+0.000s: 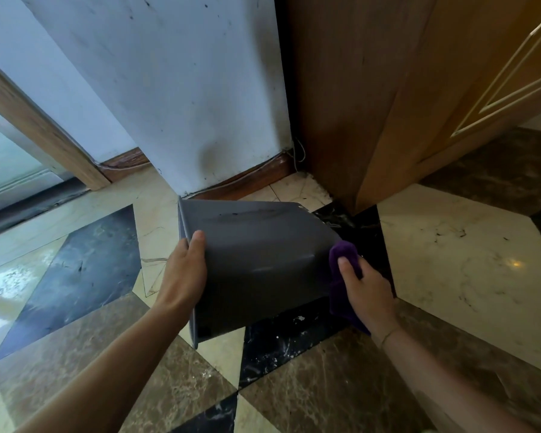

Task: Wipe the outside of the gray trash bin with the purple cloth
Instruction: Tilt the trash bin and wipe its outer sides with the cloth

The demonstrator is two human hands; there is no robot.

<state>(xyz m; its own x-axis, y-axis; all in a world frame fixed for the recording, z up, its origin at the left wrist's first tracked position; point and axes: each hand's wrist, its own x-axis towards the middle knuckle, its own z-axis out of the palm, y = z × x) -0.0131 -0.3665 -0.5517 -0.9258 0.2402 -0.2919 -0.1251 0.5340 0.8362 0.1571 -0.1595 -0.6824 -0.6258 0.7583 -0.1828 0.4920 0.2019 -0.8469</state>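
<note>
Head view: left hand (186, 270) clasps the light, stiff gray plastic trash bin (256, 260) by its rim; right hand (367, 289) presses the soft purple cloth (341, 270) against its base.

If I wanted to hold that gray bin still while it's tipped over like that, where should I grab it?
Grab the gray trash bin by its rim, coming from the open end on the left. It lies tipped on its side, and the rim there forms a lip that fingers can hook over. The left hand grips there already, leaving the bottom end free for the right hand with the purple cloth.
</note>
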